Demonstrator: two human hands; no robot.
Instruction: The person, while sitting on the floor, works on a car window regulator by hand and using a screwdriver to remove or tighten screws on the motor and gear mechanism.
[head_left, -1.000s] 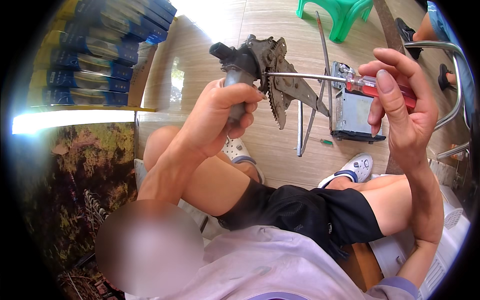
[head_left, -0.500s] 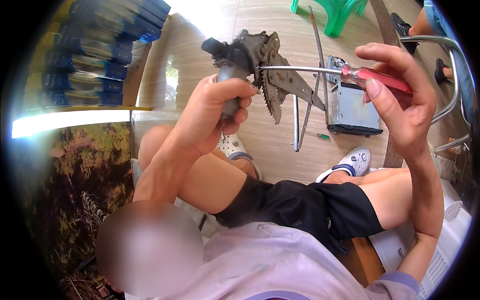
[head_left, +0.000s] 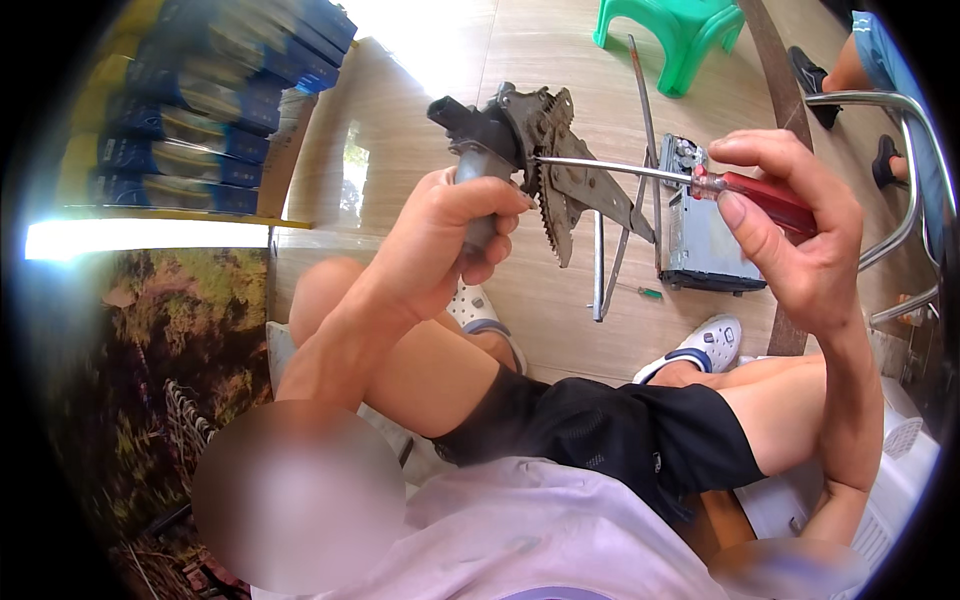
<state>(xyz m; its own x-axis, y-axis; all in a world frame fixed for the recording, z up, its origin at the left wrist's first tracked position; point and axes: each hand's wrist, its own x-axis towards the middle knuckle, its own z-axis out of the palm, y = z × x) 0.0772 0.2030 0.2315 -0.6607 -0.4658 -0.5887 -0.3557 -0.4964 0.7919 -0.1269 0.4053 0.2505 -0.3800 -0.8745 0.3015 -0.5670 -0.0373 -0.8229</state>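
Your left hand [head_left: 440,235] is wrapped around the grey motor [head_left: 480,170] of the geared assembly [head_left: 515,135], holding it in the air above the floor [head_left: 410,120]. Your right hand [head_left: 815,250] loosely grips the red-handled screwdriver [head_left: 765,200], forefinger raised, its tip meeting the assembly beside the toothed plate [head_left: 558,215]; whether it sits in a screw can't be told. A badly seated tip or a sideways push could make it skid toward your left thumb, just below. Braced by one hand alone, the assembly could also twist, bringing its teeth against your fingers. Beyond, a metal box unit [head_left: 710,240] lies toward the floor's right edge; a green stool [head_left: 670,30] stands toward its far edge.
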